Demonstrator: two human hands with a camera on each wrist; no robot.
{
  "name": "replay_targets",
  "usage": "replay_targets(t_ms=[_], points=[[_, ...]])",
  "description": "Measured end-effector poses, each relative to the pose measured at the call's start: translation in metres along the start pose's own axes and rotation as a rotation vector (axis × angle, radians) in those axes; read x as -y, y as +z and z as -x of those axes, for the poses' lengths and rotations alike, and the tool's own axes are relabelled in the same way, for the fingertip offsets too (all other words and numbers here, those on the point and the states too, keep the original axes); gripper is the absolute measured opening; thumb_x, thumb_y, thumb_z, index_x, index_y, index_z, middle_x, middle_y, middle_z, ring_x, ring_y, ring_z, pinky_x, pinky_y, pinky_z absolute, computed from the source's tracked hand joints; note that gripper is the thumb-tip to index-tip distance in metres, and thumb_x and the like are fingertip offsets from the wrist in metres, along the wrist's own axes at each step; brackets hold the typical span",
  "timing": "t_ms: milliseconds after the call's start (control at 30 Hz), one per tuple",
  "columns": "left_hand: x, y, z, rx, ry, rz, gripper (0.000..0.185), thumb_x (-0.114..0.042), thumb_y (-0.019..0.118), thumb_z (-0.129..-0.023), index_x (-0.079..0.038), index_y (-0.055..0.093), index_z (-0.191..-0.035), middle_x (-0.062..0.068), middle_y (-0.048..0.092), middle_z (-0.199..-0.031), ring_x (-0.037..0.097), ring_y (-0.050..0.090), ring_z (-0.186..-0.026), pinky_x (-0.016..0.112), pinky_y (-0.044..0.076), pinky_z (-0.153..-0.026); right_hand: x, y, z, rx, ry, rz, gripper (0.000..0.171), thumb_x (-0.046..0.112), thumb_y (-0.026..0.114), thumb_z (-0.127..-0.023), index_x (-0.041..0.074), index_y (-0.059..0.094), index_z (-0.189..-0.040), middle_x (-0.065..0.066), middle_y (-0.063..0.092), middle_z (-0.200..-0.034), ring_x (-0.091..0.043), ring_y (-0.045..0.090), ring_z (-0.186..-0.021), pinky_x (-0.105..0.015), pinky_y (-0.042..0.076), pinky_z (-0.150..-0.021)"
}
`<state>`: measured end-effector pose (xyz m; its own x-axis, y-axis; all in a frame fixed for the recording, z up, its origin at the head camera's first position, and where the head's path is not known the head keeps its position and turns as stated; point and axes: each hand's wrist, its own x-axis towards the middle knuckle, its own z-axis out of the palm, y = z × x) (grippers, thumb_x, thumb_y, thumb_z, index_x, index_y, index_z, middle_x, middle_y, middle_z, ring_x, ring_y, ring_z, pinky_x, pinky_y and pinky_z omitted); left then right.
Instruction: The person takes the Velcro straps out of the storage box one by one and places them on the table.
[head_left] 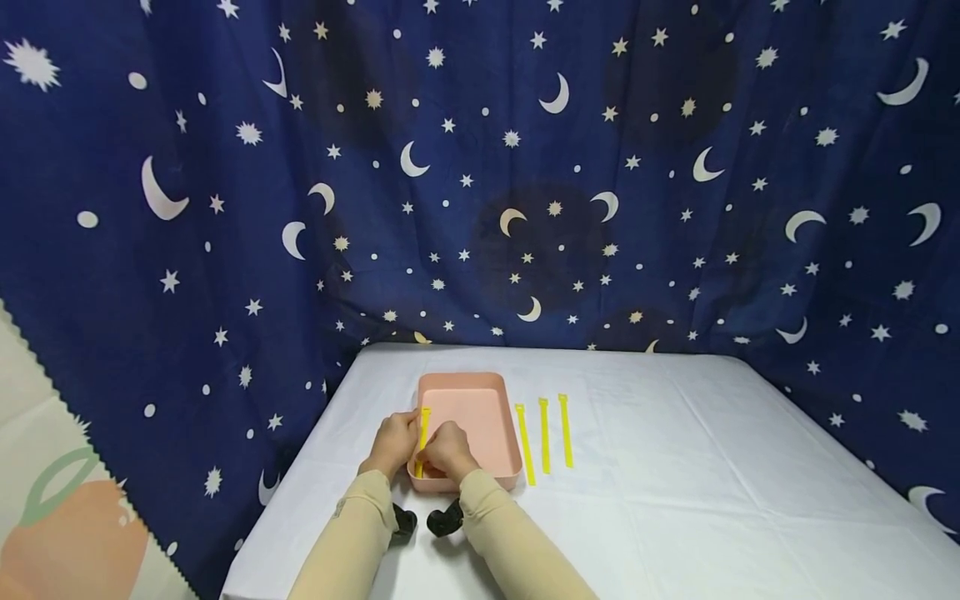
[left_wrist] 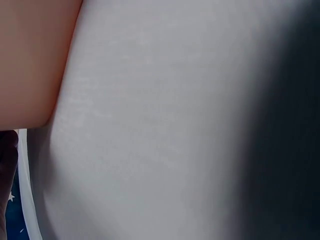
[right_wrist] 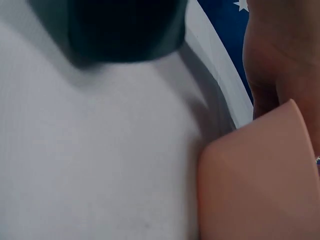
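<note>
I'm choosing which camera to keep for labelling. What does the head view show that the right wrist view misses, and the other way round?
Only the head view shows both hands, left hand and right hand, holding a yellow strap over the pink tray, plus three yellow straps beside it. Only the right wrist view shows the tray's outer corner close up. Both show the tray and the white tablecloth.

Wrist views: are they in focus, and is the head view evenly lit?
Left wrist view: blurred, the white tablecloth fills it, with a dark shadow at right. Right wrist view: also soft, pink tray corner close, dark blur on top. Head view: sharp, evenly lit, edges bent by the wide lens.
</note>
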<state>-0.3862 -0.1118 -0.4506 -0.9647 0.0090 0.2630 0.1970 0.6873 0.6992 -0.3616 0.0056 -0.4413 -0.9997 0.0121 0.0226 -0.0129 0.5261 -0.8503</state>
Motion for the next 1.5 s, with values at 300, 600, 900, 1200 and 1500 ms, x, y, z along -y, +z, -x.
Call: replay_targets(t_ms=[300, 600, 900, 1200, 1500], points=[[0.002, 0.002, 0.002, -0.007, 0.012, -0.02, 0.034, -0.014, 0.049, -0.103, 0.0, 0.065, -0.13, 0.023, 0.067, -0.126, 0.03, 0.067, -0.11, 0.046, 0.056, -0.091, -0.003, 0.005, 0.001, 0.033, 0.077, -0.119, 0.013, -0.012, 0.075, -0.072, -0.004, 0.065, -0.067, -0.011, 0.067, -0.062, -0.01, 0.058, -0.046, -0.021, 0.051, -0.045], [0.001, 0.002, 0.002, -0.001, 0.003, -0.024, 0.034, -0.014, 0.049, -0.104, 0.0, 0.065, -0.131, 0.023, 0.067, -0.127, 0.026, 0.067, -0.106, 0.044, 0.056, -0.088, -0.006, 0.008, 0.0, 0.011, 0.077, -0.124, 0.019, -0.015, 0.07, -0.069, -0.001, 0.061, -0.06, -0.006, 0.061, -0.053, -0.01, 0.053, -0.042, -0.02, 0.045, -0.04], [0.0, 0.001, 0.002, -0.008, -0.002, -0.016, 0.035, -0.014, 0.049, -0.104, 0.0, 0.064, -0.131, 0.023, 0.066, -0.127, 0.027, 0.066, -0.107, 0.044, 0.056, -0.088, -0.007, 0.009, 0.0, -0.003, 0.097, -0.176, 0.022, -0.016, 0.065, -0.069, 0.001, 0.059, -0.057, -0.006, 0.06, -0.051, -0.009, 0.05, -0.039, -0.019, 0.043, -0.038], [0.0, -0.001, 0.002, -0.004, 0.009, -0.03, 0.035, -0.013, 0.048, -0.104, 0.0, 0.064, -0.132, 0.022, 0.066, -0.128, 0.031, 0.065, -0.114, 0.047, 0.055, -0.094, -0.004, 0.004, 0.001, -0.026, 0.098, -0.182, 0.02, -0.013, 0.072, -0.071, 0.002, 0.063, -0.061, -0.002, 0.058, -0.049, -0.008, 0.053, -0.041, -0.02, 0.048, -0.04], [0.001, -0.001, 0.001, -0.001, 0.017, -0.026, 0.035, -0.013, 0.049, -0.104, 0.001, 0.063, -0.132, 0.022, 0.066, -0.128, 0.033, 0.065, -0.116, 0.048, 0.054, -0.096, -0.003, 0.0, 0.0, -0.057, 0.046, -0.13, 0.013, -0.009, 0.073, -0.075, 0.001, 0.069, -0.067, -0.003, 0.061, -0.055, -0.006, 0.053, -0.044, -0.016, 0.04, -0.039]])
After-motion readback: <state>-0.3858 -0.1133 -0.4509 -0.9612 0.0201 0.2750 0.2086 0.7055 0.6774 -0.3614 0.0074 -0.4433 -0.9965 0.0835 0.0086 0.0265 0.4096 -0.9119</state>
